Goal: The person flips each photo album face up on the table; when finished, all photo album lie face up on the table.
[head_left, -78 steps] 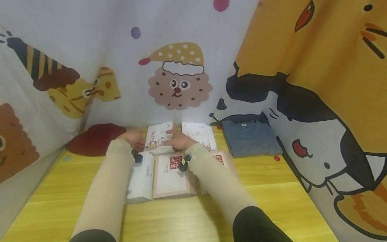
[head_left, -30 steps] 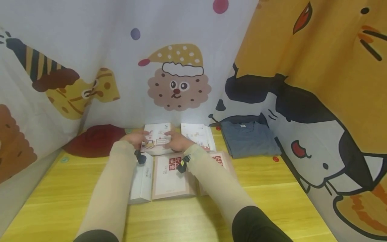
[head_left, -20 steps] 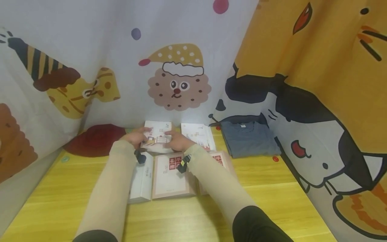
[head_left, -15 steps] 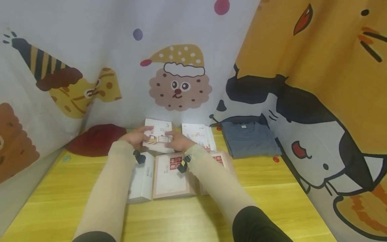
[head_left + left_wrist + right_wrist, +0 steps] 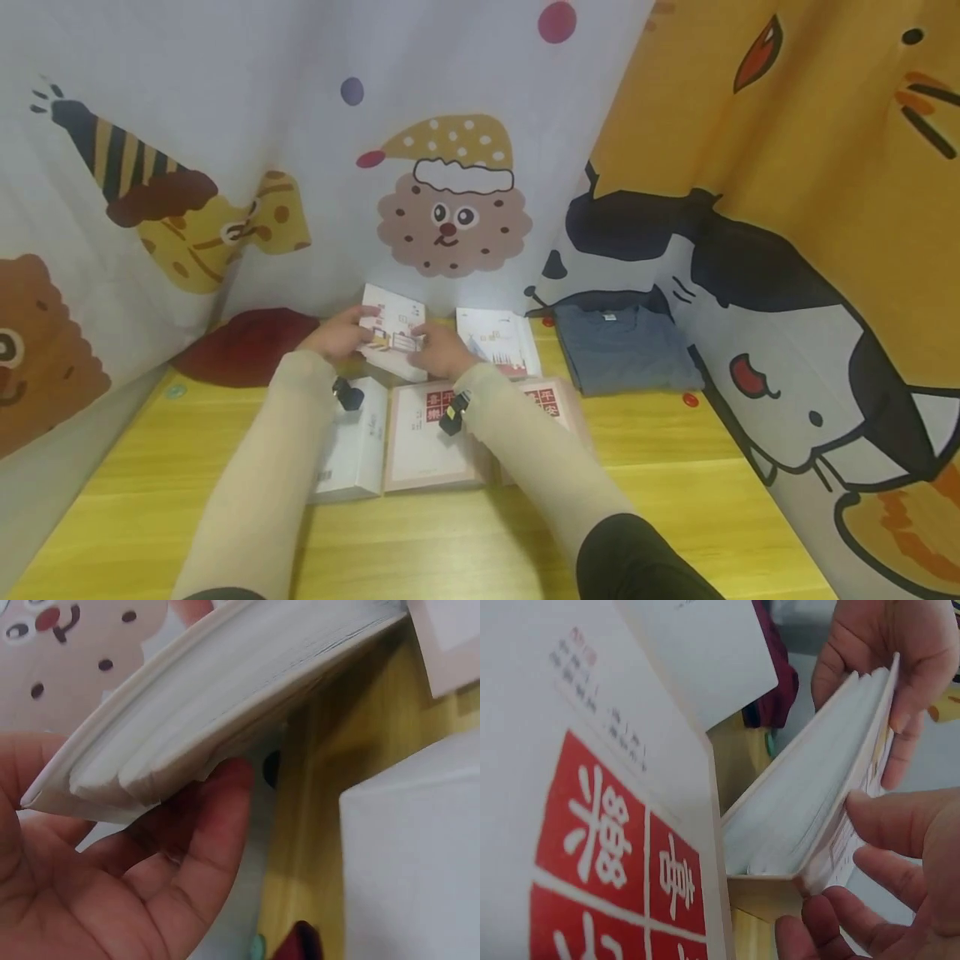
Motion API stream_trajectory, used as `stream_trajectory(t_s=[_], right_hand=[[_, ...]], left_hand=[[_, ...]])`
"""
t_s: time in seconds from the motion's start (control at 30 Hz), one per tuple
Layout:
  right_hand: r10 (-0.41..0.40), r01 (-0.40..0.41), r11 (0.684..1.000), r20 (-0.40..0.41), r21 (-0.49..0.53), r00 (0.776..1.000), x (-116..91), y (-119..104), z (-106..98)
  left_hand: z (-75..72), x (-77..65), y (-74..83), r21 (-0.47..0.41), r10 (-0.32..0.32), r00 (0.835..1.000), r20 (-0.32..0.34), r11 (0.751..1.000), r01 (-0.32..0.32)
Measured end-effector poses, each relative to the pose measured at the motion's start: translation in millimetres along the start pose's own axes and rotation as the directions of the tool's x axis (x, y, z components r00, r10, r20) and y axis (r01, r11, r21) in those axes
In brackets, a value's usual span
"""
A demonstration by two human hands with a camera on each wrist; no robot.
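A thick white book (image 5: 392, 310) with a small illustrated cover is held between both hands at the back of the table, tilted with its far left part raised. My left hand (image 5: 337, 335) grips its left side, thumb on the cover; the left wrist view shows curled fingers under the book (image 5: 217, 705) and its page edges. At the right side, my right hand (image 5: 444, 352) pinches it. In the right wrist view, that thumb presses the cover and the fingers bend round the lower corner of the book (image 5: 795, 802), whose pages fan slightly apart.
In front lie a white book (image 5: 354, 454) and a pink-edged book (image 5: 431, 450) with red characters; a similar book (image 5: 551, 400) is partly behind my right sleeve. Another white book (image 5: 491, 333) lies back right. A dark red hat (image 5: 251, 346) and folded blue-grey T-shirt (image 5: 626, 350) flank them.
My left hand has moved from beside the illustrated book to gripping its left side. The book, flat earlier, now tilts up off the table on its far left. The other books stay put.
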State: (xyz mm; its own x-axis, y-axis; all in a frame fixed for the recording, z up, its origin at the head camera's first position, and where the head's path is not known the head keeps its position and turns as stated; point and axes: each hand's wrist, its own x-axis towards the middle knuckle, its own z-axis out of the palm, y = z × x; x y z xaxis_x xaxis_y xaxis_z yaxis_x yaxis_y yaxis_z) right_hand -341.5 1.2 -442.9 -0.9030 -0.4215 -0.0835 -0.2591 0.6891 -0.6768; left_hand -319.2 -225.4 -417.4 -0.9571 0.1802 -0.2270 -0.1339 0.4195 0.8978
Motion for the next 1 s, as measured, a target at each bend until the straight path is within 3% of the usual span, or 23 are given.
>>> stream_trajectory(t_s=[0.1,0.33,0.43,0.6,0.73,1.0], right_hand=[[-0.009,0.009,1.000,-0.007,0.024,1.000,-1.6,-2.2,-0.3],[-0.044,0.038,0.987,0.030,0.154,0.999,-9.4,-4.7,-6.3],[-0.068,0.058,0.975,0.041,0.216,0.997,-9.3,-3.4,-8.2],[-0.063,0.038,0.934,0.058,0.356,0.996,-6.4,-1.8,-9.7],[-0.058,0.017,0.896,0.079,0.443,0.995,-7.5,-4.5,-14.4],[-0.002,-0.049,0.820,0.088,0.571,0.996,-8.2,-2.2,-19.6]], left_hand=[[2.9,-4.4,6.9,0.043,0.024,1.000,-0.006,0.999,-0.024],[8.3,-10.4,16.3,0.014,0.015,0.999,-0.029,1.000,-0.015],[10.0,-12.0,18.3,0.029,0.043,0.998,-0.037,0.999,-0.042],[13.1,-14.8,23.1,0.036,0.107,0.994,-0.037,0.994,-0.105],[15.4,-15.0,26.2,-0.010,0.129,0.991,-0.042,0.991,-0.130],[20.4,0.9,14.3,-0.109,0.179,0.982,-0.052,0.977,-0.184]])
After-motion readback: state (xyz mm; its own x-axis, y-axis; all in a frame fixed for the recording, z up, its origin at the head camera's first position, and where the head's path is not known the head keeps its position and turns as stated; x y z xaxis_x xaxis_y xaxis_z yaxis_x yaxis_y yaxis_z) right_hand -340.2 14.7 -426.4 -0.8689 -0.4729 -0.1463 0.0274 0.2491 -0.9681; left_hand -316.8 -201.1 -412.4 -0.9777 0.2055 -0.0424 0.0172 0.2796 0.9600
